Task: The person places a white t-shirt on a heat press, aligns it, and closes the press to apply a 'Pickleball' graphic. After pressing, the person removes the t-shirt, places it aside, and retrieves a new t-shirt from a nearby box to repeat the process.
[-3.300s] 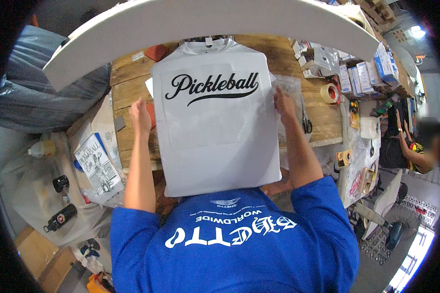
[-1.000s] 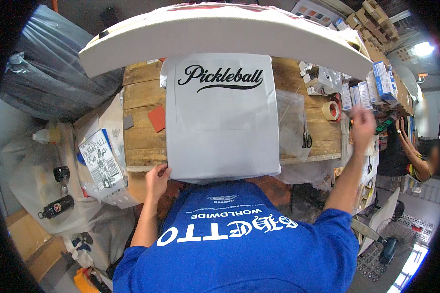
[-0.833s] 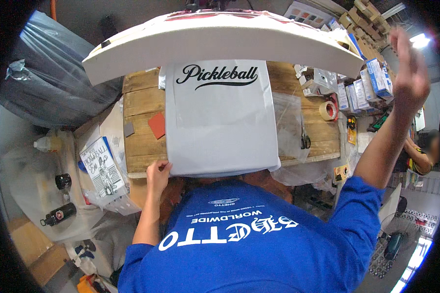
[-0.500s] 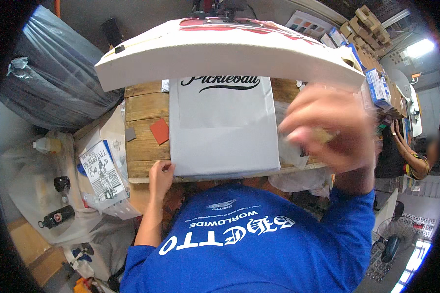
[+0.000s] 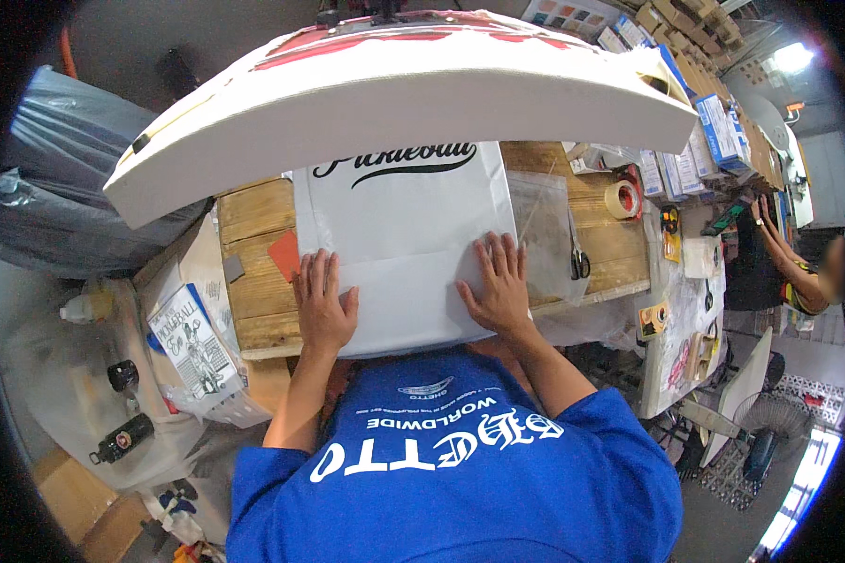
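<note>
Light grey fabric (image 5: 408,314), printed with black script lettering near its far end, lies flat and smooth over a raised board on the wooden table. A faint rectangular outline shows on the fabric below the lettering. My left hand (image 5: 327,305) rests on its left edge, fingers spread and pointing away from me. Flat on the right edge lies my right hand (image 5: 499,286), fingers apart. Neither hand holds anything. A thick white slab (image 5: 404,117) with a red top hangs over the far end of the fabric and hides part of the print.
A red-orange piece (image 5: 284,255) and a small grey piece (image 5: 233,267) lie left on the wooden table (image 5: 258,314). To the right are scissors (image 5: 580,253), clear plastic (image 5: 540,216) and a tape roll (image 5: 622,199). Another person (image 5: 798,267) stands far right, near a fan (image 5: 760,441).
My right hand has come down from the air onto the fabric's right edge. My left hand has moved up from the near left corner and spread out. The whole view has shifted.
</note>
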Motion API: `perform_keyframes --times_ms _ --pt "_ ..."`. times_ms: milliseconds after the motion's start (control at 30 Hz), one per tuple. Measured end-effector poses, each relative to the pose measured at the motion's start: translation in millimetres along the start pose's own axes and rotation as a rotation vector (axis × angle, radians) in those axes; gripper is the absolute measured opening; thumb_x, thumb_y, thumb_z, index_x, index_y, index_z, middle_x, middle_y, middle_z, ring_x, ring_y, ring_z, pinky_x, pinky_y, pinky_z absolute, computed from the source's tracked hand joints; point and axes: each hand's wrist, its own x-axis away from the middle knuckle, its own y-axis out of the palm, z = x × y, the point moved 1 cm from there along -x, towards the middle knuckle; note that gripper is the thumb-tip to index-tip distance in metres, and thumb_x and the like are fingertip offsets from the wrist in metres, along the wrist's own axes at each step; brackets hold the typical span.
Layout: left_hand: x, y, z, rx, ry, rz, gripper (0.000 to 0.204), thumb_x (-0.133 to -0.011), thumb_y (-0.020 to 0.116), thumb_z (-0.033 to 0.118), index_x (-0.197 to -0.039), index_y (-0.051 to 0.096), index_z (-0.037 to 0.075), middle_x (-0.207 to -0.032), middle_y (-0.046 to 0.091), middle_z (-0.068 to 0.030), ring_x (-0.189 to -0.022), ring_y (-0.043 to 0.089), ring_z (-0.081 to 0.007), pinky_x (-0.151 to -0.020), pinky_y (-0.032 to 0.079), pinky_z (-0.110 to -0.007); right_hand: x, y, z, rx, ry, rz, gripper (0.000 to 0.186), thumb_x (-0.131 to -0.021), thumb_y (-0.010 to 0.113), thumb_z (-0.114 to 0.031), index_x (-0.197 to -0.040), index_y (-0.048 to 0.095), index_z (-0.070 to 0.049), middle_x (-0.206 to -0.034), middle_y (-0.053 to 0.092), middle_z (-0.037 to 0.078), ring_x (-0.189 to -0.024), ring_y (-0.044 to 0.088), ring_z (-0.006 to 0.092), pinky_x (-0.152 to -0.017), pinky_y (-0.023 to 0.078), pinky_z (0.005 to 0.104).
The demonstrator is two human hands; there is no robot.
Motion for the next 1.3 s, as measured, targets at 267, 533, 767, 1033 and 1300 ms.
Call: perform_keyframes --times_ms 267,533,767,1033,1300 --pt "6 -1 -1 0.023 0.005 0.002 0.064 -0.090 0.064 0.030 -0.146 0.048 0.002 -0.154 0.041 -0.0180 -0.145 0.032 -0.0426 -0.119 0.023 -0.060 3 -1 -2 -0.030 0.036 -0.026 0.075 -0.091 0.065 -0.044 -0.150 0.041 -0.005 -0.160 0.031 0.022 -0.150 0.021 0.0454 -0.122 0.011 0.0619" --pt "3 -1 -3 0.018 0.011 0.005 0.064 -0.090 0.064 0.031 -0.146 0.047 0.003 -0.153 0.041 -0.0180 -0.145 0.031 -0.0418 -0.119 0.023 -0.061 -9 -13 -8 -0.033 0.064 -0.007 0.070 -0.089 0.068 -0.043 -0.145 0.047 -0.008 -0.155 0.037 0.021 -0.147 0.026 0.0451 -0.120 0.015 0.0631" --pt "-21 -6 1 -0.079 -0.056 -0.072 0.058 -0.087 0.067 0.031 -0.137 0.053 0.005 -0.141 0.049 -0.0177 -0.137 0.040 -0.0398 -0.116 0.024 -0.065 -48 11 38 -0.137 0.243 0.149 0.032 -0.085 0.071 -0.033 -0.106 0.066 -0.009 -0.122 0.059 0.014 -0.117 0.053 0.0370 -0.099 0.036 0.0620" --pt "23 -83 -47 0.277 -0.281 -0.039 0.055 -0.079 0.075 0.003 -0.131 0.058 0.000 -0.137 0.053 -0.0228 -0.126 0.051 -0.0416 -0.109 0.043 -0.043 -111 -281 129 -0.095 0.410 1.153 0.029 -0.094 0.071 -0.032 -0.095 0.073 -0.003 -0.086 0.074 0.010 -0.080 0.068 0.0194 -0.077 0.054 0.0356" --pt "105 2 -39 0.585 -0.438 0.017 0.052 -0.081 0.065 -0.002 -0.132 0.059 0.000 -0.111 0.070 -0.0252 -0.105 0.070 -0.0377 -0.091 0.054 -0.042 -219 -373 -105 0.454 -0.727 0.735 0.022 -0.094 0.067 -0.021 -0.108 0.070 -0.005 -0.096 0.071 0.011 -0.084 0.070 0.0230 -0.077 0.055 0.0328"
